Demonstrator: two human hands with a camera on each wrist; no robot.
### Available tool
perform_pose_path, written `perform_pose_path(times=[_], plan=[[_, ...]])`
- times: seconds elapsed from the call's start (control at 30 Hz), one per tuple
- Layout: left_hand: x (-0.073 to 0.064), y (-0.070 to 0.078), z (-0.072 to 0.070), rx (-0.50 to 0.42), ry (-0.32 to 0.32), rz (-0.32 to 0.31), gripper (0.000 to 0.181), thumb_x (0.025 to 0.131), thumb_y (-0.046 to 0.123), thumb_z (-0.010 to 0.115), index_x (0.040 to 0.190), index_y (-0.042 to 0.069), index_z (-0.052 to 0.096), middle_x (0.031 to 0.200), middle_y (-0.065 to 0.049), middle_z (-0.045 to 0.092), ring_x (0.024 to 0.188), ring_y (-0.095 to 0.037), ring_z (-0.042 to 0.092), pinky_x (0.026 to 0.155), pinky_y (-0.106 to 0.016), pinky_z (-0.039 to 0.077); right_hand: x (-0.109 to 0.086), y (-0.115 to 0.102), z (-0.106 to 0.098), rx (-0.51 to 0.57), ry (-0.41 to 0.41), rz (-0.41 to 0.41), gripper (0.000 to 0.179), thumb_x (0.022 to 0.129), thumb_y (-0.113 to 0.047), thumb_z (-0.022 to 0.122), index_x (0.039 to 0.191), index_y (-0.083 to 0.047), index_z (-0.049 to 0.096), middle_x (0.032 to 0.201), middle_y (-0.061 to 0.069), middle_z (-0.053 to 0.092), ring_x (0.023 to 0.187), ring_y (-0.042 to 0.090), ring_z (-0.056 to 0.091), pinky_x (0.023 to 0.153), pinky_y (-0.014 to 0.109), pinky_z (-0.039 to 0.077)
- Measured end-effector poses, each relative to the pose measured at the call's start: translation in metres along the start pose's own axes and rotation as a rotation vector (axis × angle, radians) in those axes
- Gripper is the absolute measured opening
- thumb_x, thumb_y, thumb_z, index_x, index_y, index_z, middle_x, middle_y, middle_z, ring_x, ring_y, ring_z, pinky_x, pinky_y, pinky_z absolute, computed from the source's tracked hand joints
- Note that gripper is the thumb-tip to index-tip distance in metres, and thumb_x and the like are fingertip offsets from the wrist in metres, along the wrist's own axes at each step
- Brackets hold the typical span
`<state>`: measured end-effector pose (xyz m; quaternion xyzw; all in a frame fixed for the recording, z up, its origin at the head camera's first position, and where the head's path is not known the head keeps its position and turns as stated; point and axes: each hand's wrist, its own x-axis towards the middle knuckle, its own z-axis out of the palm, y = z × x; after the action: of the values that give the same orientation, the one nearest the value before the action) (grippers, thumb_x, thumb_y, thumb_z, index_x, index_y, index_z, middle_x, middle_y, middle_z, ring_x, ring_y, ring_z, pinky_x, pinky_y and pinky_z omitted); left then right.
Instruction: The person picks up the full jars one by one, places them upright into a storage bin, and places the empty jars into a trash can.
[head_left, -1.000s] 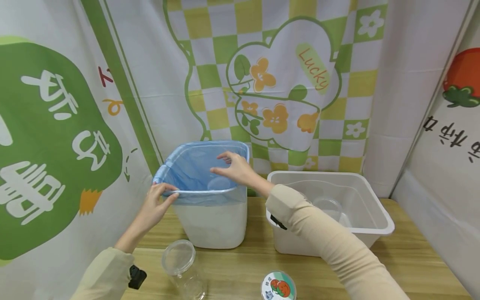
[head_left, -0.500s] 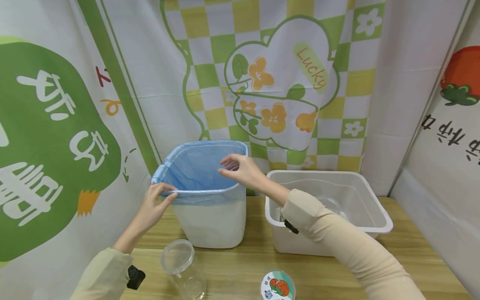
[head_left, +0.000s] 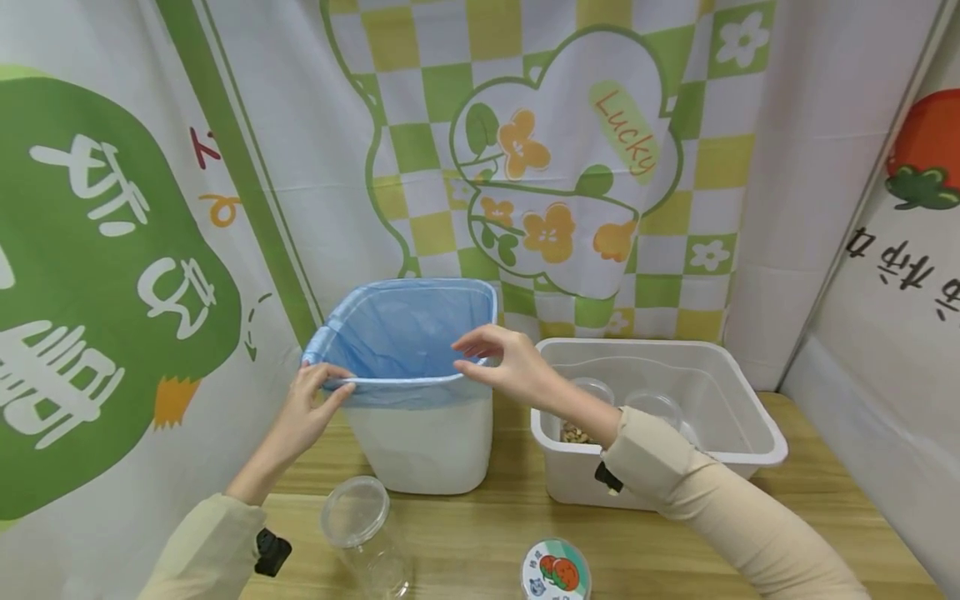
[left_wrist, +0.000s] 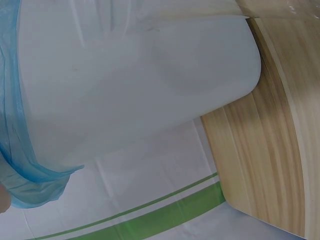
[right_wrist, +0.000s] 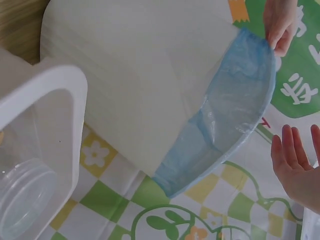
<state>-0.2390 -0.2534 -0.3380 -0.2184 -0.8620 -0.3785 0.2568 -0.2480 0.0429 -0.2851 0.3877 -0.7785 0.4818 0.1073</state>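
A white trash bin [head_left: 427,450] stands upright, lined with a blue trash bag [head_left: 397,325] folded over its rim. My left hand [head_left: 315,396] grips the bin's front left rim through the bag, thumb and fingers on either side; the right wrist view also catches this left hand [right_wrist: 281,27] at the bag's edge. Over the front right of the opening, my right hand [head_left: 510,362] is held with loosely bent fingers and nothing between them. In the right wrist view, the right hand [right_wrist: 297,165] shows its fingers extended and apart.
Right of the bin, a white plastic tub [head_left: 705,354] holds clear round containers [head_left: 654,408] and small brown pieces [head_left: 573,433]. A clear lidded jar [head_left: 356,517] and a container with a persimmon label [head_left: 555,571] stand at the front of the wooden table [head_left: 465,533]. Printed curtains enclose the back and sides.
My right hand has moved right and slightly down, from over the bag's middle to its right rim. A pale round shape under it inside the bag has gone from sight. My left hand stays put.
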Motion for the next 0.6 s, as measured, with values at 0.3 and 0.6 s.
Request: perform_pose_path(times=[0.3,0.6], plan=[[-0.001,-0.002,0.002,0.003,0.003,0.004,0.011,0.081,-0.001,0.056,0.091,-0.006,0.056,0.090,-0.018,0.056,0.097,-0.025,0.037,0.085,-0.045,0.025,-0.040,0.000,0.005,-0.057,-0.046,-0.116,0.022,0.079,-0.013,0.065,0.099,-0.004,0.062,0.096,0.006,0.061,0.089,0.016,0.056,0.080,0.028,0.045],[0.001,-0.002,0.001,-0.002,0.013,0.010,0.011,0.080,-0.003,0.057,0.090,-0.007,0.056,0.089,-0.019,0.056,0.096,-0.025,0.037,0.084,-0.044,0.025,-0.070,0.010,0.015,-0.098,-0.053,-0.245,0.022,0.077,-0.008,0.066,0.098,-0.007,0.061,0.095,0.003,0.060,0.088,0.013,0.057,0.077,0.026,0.047]])
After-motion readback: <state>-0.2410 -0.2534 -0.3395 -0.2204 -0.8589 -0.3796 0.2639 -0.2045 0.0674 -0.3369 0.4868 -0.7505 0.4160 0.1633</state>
